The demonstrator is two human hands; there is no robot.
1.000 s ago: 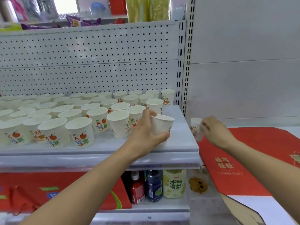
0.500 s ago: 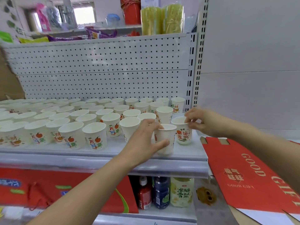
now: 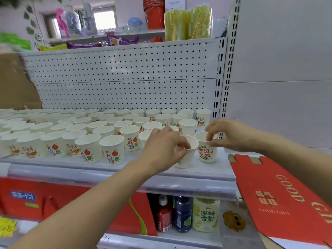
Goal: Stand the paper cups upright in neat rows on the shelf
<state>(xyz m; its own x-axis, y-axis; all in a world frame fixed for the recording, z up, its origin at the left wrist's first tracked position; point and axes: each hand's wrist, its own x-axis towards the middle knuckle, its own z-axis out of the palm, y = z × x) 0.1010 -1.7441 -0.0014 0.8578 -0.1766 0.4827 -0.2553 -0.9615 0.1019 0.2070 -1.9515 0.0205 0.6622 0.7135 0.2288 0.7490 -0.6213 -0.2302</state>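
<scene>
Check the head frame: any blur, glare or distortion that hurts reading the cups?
Head view: window blown out; far-left cups soft, merging into white; wide-angle leans the upright and bows the shelf lip; left hand on the front cup and right hand on the end cup are sharp enough, prints legible; light even, no glare on the cups.

White paper cups (image 3: 113, 150) printed with orange fruit and coloured characters stand upright, mouths up, in rows across the grey shelf (image 3: 212, 169) from its left edge almost to its right end. Two others sit upright at the front right, side by side: the near cup (image 3: 187, 157), its rim pinched by the left hand (image 3: 161, 150), and the end cup (image 3: 206, 153), pinched by the right hand (image 3: 233, 135).
</scene>
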